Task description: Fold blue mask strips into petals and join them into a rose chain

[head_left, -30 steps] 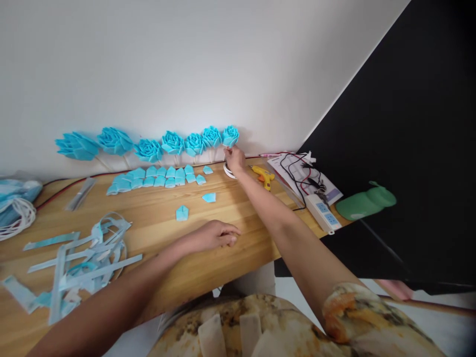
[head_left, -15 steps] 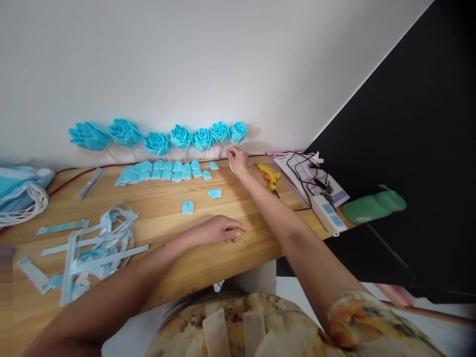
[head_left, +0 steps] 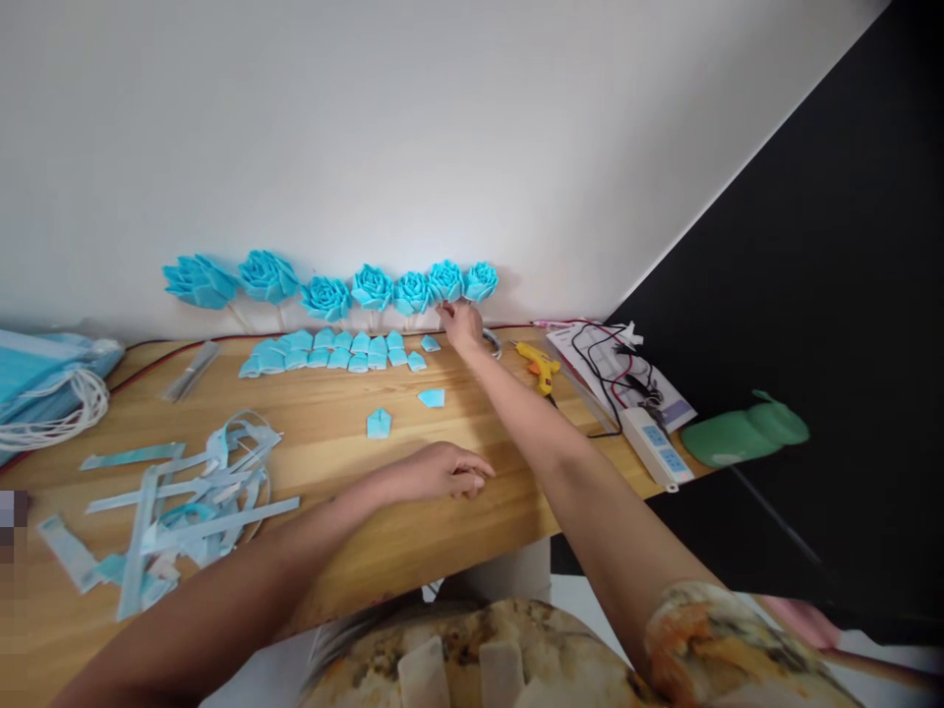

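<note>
Several fingers (head_left: 444,312) of the right hand (head_left: 464,326) are drawn together just under the second flower from the right (head_left: 445,281); whether they pinch its stem or only touch it, I cannot tell. That flower is one of seven blue blooms in a row along the wall (head_left: 442,147), at the back of the desk (head_left: 339,395). The left hand (head_left: 442,470) hangs loosely curled, thumb apart, with nothing visible in its grasp, near the front of the desk.

To handle the bloom well, I would take the stem low, keep fingertips off the folded petals, and make small movements, since its neighbours crowd close on both sides. The wrist should stay clear of the white coil (head_left: 493,344) just beside it and the yellow glue gun (head_left: 544,369) farther right, whose tip may be hot.

Open room lies mainly between the two forearms and around two loose blue pieces (head_left: 379,424). Left of that, a heap of pale strips (head_left: 196,516) limits the left arm. The right end is tighter: a power strip (head_left: 656,450) and a green bottle (head_left: 744,435) sit at the desk's edge, where a sweeping elbow could nudge them.
</note>
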`<state>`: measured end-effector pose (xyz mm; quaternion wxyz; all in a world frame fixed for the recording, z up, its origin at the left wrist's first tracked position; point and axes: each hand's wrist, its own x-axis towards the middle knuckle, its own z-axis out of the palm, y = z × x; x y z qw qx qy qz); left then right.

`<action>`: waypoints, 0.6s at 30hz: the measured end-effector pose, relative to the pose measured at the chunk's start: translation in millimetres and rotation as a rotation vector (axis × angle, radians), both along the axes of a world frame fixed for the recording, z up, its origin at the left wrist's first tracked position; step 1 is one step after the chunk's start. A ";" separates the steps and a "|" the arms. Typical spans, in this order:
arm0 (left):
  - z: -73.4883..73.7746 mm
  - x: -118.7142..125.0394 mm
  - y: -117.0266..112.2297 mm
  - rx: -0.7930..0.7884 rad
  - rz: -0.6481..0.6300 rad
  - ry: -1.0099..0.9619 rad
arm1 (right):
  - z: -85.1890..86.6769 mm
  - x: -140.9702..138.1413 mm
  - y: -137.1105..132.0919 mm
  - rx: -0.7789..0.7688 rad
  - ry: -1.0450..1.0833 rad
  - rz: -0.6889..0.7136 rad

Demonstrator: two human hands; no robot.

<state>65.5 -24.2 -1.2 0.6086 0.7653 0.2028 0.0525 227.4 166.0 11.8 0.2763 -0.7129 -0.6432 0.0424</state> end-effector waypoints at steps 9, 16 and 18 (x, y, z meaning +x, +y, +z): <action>-0.2 0.2 -0.6 -0.005 -0.005 -0.007 | -0.2 2.5 -0.8 0.081 0.082 -0.021; 1.0 -0.9 -0.4 0.007 -0.001 0.005 | 11.4 -2.4 -8.4 0.156 0.247 0.059; -0.2 -0.8 -0.7 0.027 -0.001 0.009 | 13.0 -3.2 -16.9 0.190 0.288 0.086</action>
